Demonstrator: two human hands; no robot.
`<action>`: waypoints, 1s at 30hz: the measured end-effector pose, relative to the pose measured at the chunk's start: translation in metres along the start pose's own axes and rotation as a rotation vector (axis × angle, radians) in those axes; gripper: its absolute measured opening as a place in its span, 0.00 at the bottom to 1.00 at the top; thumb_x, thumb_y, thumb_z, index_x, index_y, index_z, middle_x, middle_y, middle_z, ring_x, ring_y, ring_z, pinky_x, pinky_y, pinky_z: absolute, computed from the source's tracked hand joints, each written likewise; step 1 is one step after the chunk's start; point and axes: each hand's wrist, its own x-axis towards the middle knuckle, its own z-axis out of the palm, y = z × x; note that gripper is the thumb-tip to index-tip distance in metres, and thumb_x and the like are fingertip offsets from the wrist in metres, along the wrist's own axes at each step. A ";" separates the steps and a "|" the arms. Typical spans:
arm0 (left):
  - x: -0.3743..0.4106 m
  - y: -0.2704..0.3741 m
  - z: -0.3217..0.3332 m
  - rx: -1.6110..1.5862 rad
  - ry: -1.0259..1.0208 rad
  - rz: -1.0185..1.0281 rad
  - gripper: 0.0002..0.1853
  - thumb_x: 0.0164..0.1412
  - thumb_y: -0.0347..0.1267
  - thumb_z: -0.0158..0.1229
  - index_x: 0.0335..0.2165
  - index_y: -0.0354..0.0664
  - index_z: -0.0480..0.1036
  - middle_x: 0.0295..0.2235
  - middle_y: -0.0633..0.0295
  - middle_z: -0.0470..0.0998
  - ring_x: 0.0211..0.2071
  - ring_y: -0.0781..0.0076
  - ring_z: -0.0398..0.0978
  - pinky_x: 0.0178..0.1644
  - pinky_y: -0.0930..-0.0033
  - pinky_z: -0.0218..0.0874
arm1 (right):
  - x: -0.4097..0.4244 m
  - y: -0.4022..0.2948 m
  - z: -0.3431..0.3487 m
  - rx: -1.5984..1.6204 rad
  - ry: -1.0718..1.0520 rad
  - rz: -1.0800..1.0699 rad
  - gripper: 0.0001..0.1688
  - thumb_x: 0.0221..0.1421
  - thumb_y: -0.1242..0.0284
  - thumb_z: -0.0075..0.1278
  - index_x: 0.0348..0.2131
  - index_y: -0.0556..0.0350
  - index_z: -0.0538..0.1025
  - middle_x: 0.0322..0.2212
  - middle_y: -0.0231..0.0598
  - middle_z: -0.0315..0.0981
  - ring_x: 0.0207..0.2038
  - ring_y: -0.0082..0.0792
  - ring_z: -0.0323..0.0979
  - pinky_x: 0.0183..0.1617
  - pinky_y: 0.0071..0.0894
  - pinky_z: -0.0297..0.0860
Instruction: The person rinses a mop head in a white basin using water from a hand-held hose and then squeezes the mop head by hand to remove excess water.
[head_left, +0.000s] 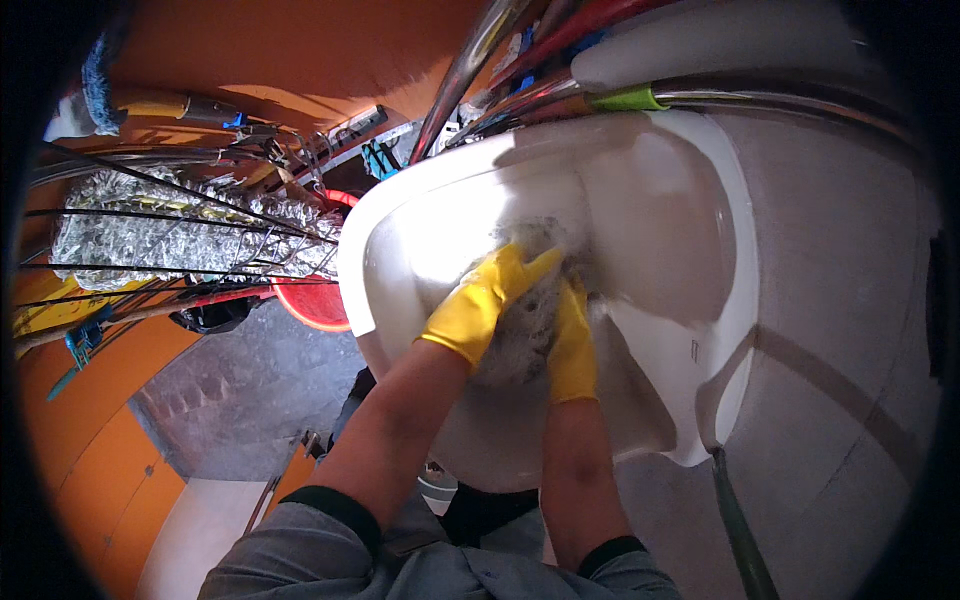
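Observation:
Both my hands wear yellow rubber gloves and are down inside a white utility sink (660, 247). My left hand (499, 289) reaches in from the left, its thumb and fingers pointing towards the upper right. Close beside it on the right, my right hand (572, 337) has its fingertips pointing down into the basin, partly hidden. Under and between the gloves lies a grey, wet-looking, dirty mass (517, 341), perhaps cloth or mop strands in murky water; its exact kind cannot be told. Whether the fingers grip it is unclear.
A large grey-white fringed mop head (187, 229) hangs at the left, with thin dark rods before it. Below it a red bucket (311, 304) stands beside the sink. Long handles and poles (469, 71) lean behind the sink. A green pole (739, 517) is at the lower right.

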 end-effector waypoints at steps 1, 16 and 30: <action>-0.012 0.006 -0.010 0.086 -0.009 0.032 0.32 0.64 0.55 0.56 0.53 0.41 0.76 0.49 0.45 0.80 0.53 0.50 0.77 0.57 0.55 0.65 | -0.010 -0.011 0.005 -0.027 -0.047 -0.063 0.29 0.69 0.60 0.46 0.59 0.63 0.71 0.56 0.58 0.70 0.57 0.53 0.70 0.59 0.44 0.67; -0.076 -0.040 0.048 0.598 -0.113 -0.450 0.30 0.64 0.51 0.57 0.55 0.44 0.74 0.46 0.48 0.81 0.51 0.48 0.77 0.56 0.53 0.66 | -0.121 -0.015 0.038 -0.911 -0.064 -0.455 0.26 0.56 0.49 0.53 0.28 0.54 0.82 0.24 0.48 0.79 0.27 0.55 0.77 0.31 0.50 0.69; -0.045 -0.065 0.035 0.575 -0.159 -0.400 0.32 0.65 0.51 0.54 0.57 0.39 0.71 0.49 0.46 0.78 0.53 0.51 0.75 0.58 0.56 0.64 | 0.028 0.014 0.049 -1.418 -0.177 -0.330 0.24 0.60 0.55 0.53 0.42 0.59 0.78 0.41 0.53 0.78 0.42 0.54 0.76 0.46 0.50 0.71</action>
